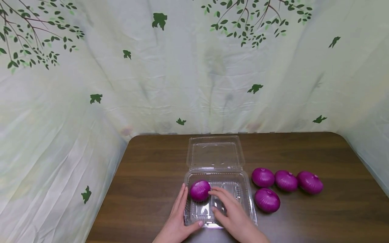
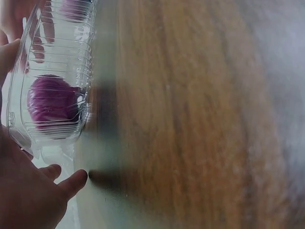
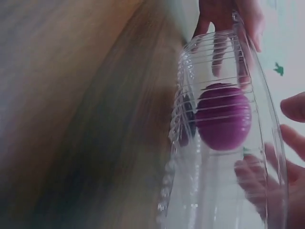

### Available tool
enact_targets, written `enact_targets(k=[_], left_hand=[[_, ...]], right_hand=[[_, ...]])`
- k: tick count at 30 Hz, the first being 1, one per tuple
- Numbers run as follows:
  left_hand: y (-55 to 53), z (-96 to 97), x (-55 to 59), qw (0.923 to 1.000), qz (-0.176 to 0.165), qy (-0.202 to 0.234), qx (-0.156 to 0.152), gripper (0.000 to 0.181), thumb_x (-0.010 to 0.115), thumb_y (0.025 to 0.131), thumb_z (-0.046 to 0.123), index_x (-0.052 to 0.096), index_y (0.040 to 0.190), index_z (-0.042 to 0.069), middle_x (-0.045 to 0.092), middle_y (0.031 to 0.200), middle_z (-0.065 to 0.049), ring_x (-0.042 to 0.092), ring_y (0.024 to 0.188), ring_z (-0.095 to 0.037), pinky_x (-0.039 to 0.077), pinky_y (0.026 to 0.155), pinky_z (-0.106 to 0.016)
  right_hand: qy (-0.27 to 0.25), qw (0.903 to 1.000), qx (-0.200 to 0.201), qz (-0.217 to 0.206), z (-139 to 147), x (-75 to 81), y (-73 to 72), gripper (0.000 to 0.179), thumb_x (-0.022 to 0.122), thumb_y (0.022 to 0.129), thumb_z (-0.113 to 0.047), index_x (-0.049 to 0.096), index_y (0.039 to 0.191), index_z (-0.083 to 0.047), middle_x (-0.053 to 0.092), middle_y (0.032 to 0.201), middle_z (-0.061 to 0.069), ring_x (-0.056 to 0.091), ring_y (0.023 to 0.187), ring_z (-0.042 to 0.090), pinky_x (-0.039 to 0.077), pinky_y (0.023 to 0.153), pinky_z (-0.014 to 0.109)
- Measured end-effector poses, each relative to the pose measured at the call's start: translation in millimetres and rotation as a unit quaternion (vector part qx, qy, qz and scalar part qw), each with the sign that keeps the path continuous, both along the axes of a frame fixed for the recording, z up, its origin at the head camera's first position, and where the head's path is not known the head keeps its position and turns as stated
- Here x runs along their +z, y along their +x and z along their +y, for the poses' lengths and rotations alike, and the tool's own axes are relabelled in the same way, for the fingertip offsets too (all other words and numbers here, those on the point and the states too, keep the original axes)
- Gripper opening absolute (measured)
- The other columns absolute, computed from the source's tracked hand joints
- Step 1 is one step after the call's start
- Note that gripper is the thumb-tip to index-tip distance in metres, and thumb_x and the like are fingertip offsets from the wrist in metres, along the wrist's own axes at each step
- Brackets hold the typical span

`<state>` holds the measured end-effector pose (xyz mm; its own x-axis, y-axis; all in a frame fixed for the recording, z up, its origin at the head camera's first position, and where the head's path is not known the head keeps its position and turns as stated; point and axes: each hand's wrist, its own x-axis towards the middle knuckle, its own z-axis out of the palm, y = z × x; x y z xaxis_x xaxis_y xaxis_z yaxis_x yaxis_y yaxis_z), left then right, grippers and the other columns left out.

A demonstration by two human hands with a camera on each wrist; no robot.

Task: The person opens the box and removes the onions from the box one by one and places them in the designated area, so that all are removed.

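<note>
A clear plastic clamshell container [image 1: 250, 199] lies with its lid [image 1: 215, 153] folded back on the table. One purple onion [image 1: 200, 191] sits in the back left of its base; the right wrist view shows this onion [image 3: 224, 117] through the ribbed wall. My left hand [image 1: 179, 216] lies along the container's left side, fingers straight, thumb at the front rim. Inside the base, my right hand [image 1: 229, 212] has its fingers loosely spread, the index fingertip right beside the onion's right side. Both hands also show in the right wrist view, the right hand [image 3: 267, 186] behind the clear wall.
Several more purple onions stand right of the container: one close to its side [image 1: 267, 200] and a row behind it, whose right end is an onion [image 1: 310, 182]. The brown wooden table [image 1: 146, 175] ends at a pale leaf-printed curtain [image 1: 194, 84].
</note>
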<state>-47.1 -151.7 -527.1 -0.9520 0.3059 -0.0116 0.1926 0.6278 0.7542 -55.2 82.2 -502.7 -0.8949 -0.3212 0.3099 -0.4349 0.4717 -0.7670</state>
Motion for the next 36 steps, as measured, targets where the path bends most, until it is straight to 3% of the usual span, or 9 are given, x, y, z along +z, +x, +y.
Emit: enact_targets(k=[10, 16, 28, 36], left_hand=[[2.0, 0.3, -1.7, 0.9999, 0.013, 0.009, 0.000, 0.114, 0.079, 0.077, 0.051, 0.010, 0.159, 0.013, -0.002, 0.165, 0.003, 0.014, 0.146, -0.032, 0.028, 0.107, -0.062], [1.2, -0.1, -2.6, 0.9998, 0.013, 0.015, 0.001, 0.114, 0.079, 0.076, 0.052, 0.011, 0.159, 0.015, -0.001, 0.165, 0.004, 0.013, 0.147, -0.030, 0.027, 0.108, -0.059], [0.4, 0.5, 0.0, 0.9999, 0.002, 0.014, -0.001, 0.114, 0.078, 0.077, 0.054, 0.010, 0.159, 0.014, -0.002, 0.165, 0.003, 0.013, 0.146, -0.032, 0.027, 0.108, -0.061], [-0.8, 0.4, -0.6, 0.9999, 0.001, 0.017, 0.000, 0.114, 0.078, 0.077, 0.055, 0.010, 0.159, 0.014, -0.002, 0.165, 0.003, 0.013, 0.147, -0.030, 0.028, 0.109, -0.060]], right_hand=[[0.035, 0.9974, -0.021, -0.060, -18, -2.9, -15.2, 0.064, 0.076, 0.085, -0.021, 0.049, 0.143, -0.014, 0.046, 0.147, 0.006, 0.043, 0.134, 0.024, 0.039, 0.107, 0.050], [0.032, 0.9940, -0.036, -0.099, -27, -4.7, -24.8, 0.069, 0.077, 0.084, -0.027, 0.047, 0.143, -0.007, 0.048, 0.145, 0.010, 0.046, 0.132, 0.028, 0.040, 0.105, 0.051], [0.019, 0.9860, -0.042, -0.160, -37, -8.3, -40.2, 0.080, 0.081, 0.080, -0.032, 0.043, 0.145, -0.007, 0.048, 0.143, 0.017, 0.047, 0.129, 0.036, 0.040, 0.102, 0.059], [0.020, 0.9836, -0.040, -0.175, -41, -8.2, -45.1, 0.079, 0.083, 0.076, -0.030, 0.045, 0.142, -0.008, 0.056, 0.134, 0.018, 0.054, 0.120, 0.035, 0.046, 0.096, 0.056]])
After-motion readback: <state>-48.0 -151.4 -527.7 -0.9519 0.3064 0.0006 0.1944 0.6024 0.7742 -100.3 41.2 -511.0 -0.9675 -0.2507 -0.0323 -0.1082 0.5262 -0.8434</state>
